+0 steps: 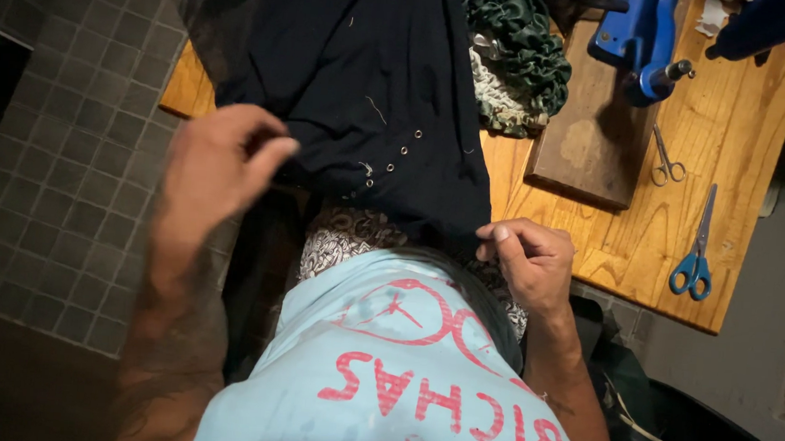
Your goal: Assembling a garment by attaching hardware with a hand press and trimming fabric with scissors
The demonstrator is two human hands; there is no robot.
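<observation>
A dark navy garment [364,92] with a row of small metal eyelets [387,166] hangs over the near edge of a wooden table [732,169]. My right hand [531,261] pinches the garment's lower right edge between thumb and fingers. My left hand [218,169] grips the garment's left edge, fingers curled on the cloth. A patterned black-and-white fabric [342,236] lies under the garment, above my light blue shirt [392,375].
On the table lie blue-handled scissors [695,253], small metal snips [667,160], a dark wooden board [589,133] with a blue press tool [644,41], and ruffled green and white fabric [516,55]. Grey tiled floor [60,164] is on the left.
</observation>
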